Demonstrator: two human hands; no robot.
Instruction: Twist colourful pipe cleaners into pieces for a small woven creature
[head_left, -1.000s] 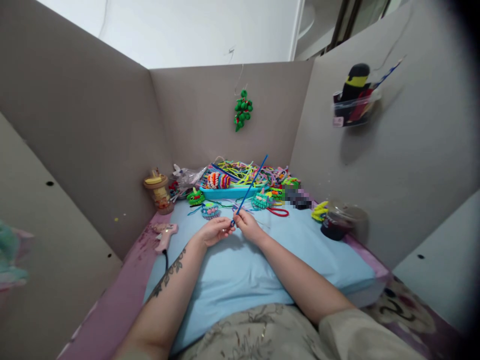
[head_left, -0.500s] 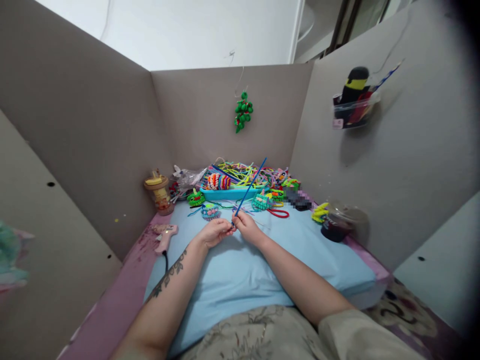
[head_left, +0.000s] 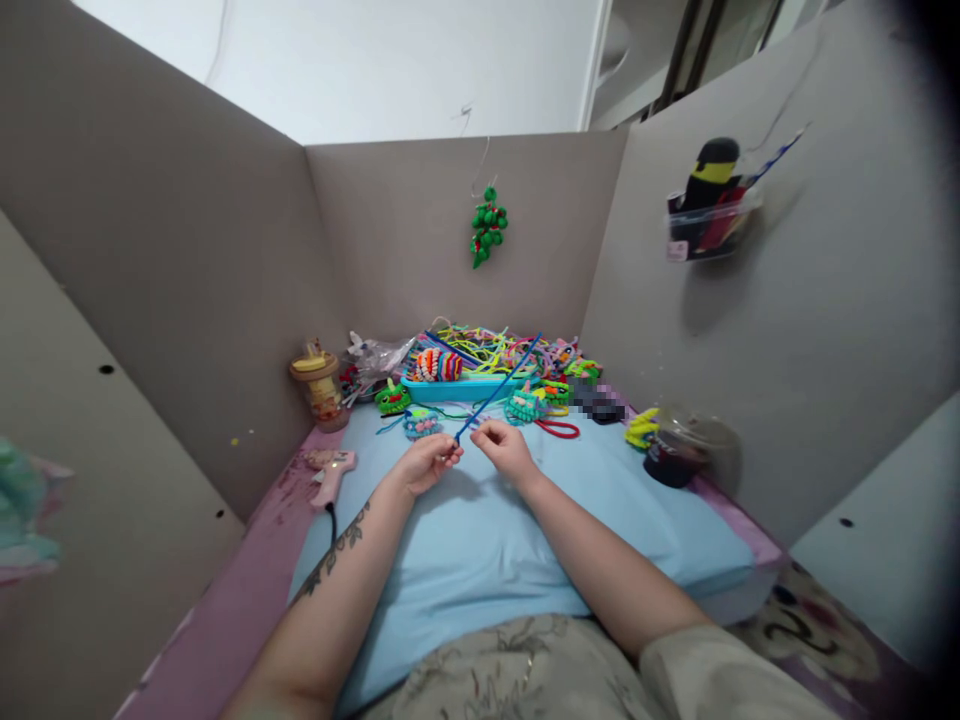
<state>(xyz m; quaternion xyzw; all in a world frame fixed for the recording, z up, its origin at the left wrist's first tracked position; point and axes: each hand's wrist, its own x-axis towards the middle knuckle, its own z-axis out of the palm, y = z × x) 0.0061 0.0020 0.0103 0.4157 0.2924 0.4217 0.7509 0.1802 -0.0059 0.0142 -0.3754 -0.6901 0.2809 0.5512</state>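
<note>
Now pinching the blue pipe cleaner (head_left: 499,387) in the left hand (head_left: 429,463) above the blue cloth (head_left: 487,545), with the right hand (head_left: 510,452) curled alongside, cannot tell if gripping, and likely light, bendy, best held low down.

Head cam, 1st-person POV, facing fwd/down, blue cloth (head_left: 480,560) near, back wall (head_left: 405,230) beyond
</note>
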